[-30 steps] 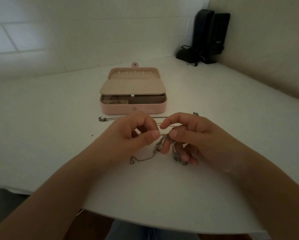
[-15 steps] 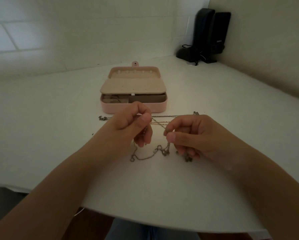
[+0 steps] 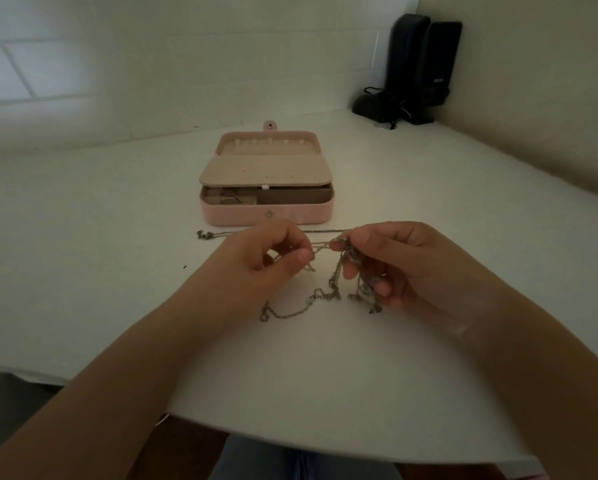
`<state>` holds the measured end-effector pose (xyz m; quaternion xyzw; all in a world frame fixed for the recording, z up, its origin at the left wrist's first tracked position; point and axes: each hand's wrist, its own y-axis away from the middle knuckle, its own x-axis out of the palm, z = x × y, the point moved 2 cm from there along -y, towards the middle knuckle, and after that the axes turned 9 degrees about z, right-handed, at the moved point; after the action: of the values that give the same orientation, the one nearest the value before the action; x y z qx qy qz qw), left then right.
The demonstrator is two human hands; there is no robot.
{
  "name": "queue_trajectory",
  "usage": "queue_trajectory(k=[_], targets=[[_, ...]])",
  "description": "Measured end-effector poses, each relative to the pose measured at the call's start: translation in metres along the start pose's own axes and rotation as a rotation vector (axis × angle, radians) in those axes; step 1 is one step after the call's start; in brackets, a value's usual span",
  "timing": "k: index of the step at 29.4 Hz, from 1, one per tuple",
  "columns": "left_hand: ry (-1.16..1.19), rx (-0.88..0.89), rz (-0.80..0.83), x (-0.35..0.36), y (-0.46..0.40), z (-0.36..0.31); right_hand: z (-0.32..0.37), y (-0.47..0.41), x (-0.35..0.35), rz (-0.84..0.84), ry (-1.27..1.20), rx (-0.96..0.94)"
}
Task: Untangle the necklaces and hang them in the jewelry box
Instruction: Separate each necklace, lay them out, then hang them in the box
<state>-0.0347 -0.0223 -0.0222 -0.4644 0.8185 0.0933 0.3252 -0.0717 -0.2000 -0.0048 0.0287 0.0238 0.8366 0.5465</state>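
Two bare hands worked over the white tabletop (image 3: 83, 271), each pinching part of a knot of thin silvery chain necklaces (image 3: 337, 275). The left hand (image 3: 266, 258) had thumb and forefinger closed on a fine strand, its other fingers curled under. The right hand (image 3: 394, 261) gripped the bunched part of the tangle between thumb and forefinger, with loose loops hanging by its lower fingers. A short stretch of chain ran taut between the two pinches. Below them one loose end (image 3: 290, 311) trailed across the table toward the left forearm, and another chain (image 3: 221, 234) lay stretched out flat behind the hands, just in front of the pale pink rectangular jewelry box (image 3: 268, 216). That box stood open, well beyond the hands, its lid (image 3: 270, 142) laid back to show a row of small pegs, with a beige inner flap (image 3: 266, 173) over the tray. No necklace hung on the pegs. A pair of black speakers (image 3: 419, 64) stood in the far corner, clear of the work.

By my reading, the untangling step was in hand and hanging had not begun. The next move likely called for gentle pulling apart at the knot, feeding the held strand back through a loop, not tugging hard, since tension would tighten the snarl. Whether the strands belonged to two necklaces or more I could not tell.
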Motion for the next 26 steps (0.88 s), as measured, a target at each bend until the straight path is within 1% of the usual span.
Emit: queue_trajectory(k=[3,6,8,10,12,15,17,19,21,24,26], targets=[[0.034,0.003,-0.016,-0.001,0.0,-0.001,0.0,-0.001,0.001,0.038,0.028,-0.006],[0.056,0.033,0.021,-0.001,0.002,-0.005,-0.002,-0.001,0.002,0.075,0.071,-0.001],[0.101,0.028,0.074,0.0,0.004,-0.008,-0.002,-0.001,0.003,0.106,0.085,-0.012],[0.163,0.046,0.17,0.003,0.004,-0.012,-0.002,-0.001,0.004,0.13,0.081,-0.016],[0.158,0.068,0.203,0.003,0.005,-0.014,-0.003,-0.001,0.005,0.147,0.076,-0.008],[0.152,0.037,0.131,0.001,0.004,-0.012,-0.005,-0.002,0.004,0.159,0.077,-0.008],[0.142,0.053,0.092,0.001,0.004,-0.01,-0.005,-0.002,0.004,0.175,0.081,-0.022],[0.143,0.072,0.09,0.001,0.003,-0.01,-0.005,-0.002,0.002,0.171,0.081,-0.035],[0.209,0.077,0.089,0.001,0.002,-0.009,-0.006,-0.003,0.0,0.143,0.089,-0.035],[0.299,0.076,0.073,-0.001,0.002,-0.009,-0.006,-0.004,0.001,0.109,0.155,-0.036],[0.303,0.083,0.083,-0.001,0.002,-0.01,-0.005,-0.003,0.002,0.061,0.199,-0.038]])
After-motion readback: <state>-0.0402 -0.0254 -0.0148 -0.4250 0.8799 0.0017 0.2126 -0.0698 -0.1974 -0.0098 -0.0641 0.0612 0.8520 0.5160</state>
